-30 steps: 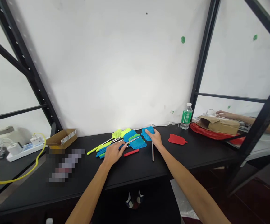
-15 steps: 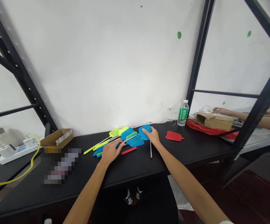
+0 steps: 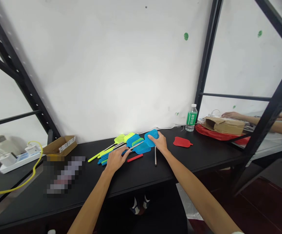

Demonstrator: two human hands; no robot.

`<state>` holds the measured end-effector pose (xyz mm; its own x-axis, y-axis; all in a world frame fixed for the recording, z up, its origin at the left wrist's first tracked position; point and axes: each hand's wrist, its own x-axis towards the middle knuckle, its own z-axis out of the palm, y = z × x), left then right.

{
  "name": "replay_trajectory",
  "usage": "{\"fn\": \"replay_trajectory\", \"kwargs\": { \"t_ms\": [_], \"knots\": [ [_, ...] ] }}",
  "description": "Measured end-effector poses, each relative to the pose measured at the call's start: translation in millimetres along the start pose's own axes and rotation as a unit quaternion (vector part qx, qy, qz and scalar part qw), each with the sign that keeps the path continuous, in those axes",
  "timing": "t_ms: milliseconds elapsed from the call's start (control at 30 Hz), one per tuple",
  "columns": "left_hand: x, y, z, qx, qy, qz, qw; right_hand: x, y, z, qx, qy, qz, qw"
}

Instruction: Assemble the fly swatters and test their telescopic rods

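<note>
A heap of fly swatters with blue and yellow-green heads [image 3: 131, 142] lies on the black table [image 3: 136, 175]. My left hand [image 3: 116, 158] rests on their handles, its fingers closed round a thin metal rod [image 3: 135, 145]. My right hand [image 3: 159, 143] grips a loose blue swatter head [image 3: 152, 136] at the right end of the heap. Below that hand lies another metal rod [image 3: 155, 156]. A short red handle piece [image 3: 134, 158] lies between my hands. A loose red swatter head [image 3: 181, 142] lies to the right.
A green-labelled water bottle [image 3: 191, 118] stands by the black shelf post [image 3: 205, 61]. An open cardboard box [image 3: 60, 145] sits at the left, with a yellow cable [image 3: 16, 182] beyond it. At the far right another person's hand [image 3: 230, 115] works near a brown box [image 3: 225, 125] on red plastic.
My right hand with the blue head has drawn slightly toward the heap, and the metal rod below it has turned more upright. My left hand has hardly moved.
</note>
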<state>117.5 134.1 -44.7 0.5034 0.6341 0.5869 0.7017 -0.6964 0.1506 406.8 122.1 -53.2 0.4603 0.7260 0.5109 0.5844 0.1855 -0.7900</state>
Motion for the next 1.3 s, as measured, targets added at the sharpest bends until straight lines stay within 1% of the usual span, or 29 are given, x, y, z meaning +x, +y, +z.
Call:
{"fn": "replay_trajectory", "kwargs": {
  "t_ms": [300,533,1033,1300],
  "knots": [
    [-0.2,-2.6,2.3,-0.007,0.015,-0.003,1.0,-1.3,-4.3,-3.6,-0.031,0.002,-0.013,0.999],
    [-0.8,-2.1,1.0,-0.004,0.005,0.001,1.0,-2.6,-5.3,-4.7,-0.059,-0.004,-0.032,0.998],
    [-1.3,2.0,-2.3,-0.01,0.004,0.005,1.0,-4.3,-7.8,-5.2,-0.043,-0.012,-0.038,0.998],
    [-1.3,1.6,-1.9,-0.004,0.004,0.004,1.0,-3.2,-6.2,-4.3,-0.061,-0.014,-0.033,0.998]
  ]
}}
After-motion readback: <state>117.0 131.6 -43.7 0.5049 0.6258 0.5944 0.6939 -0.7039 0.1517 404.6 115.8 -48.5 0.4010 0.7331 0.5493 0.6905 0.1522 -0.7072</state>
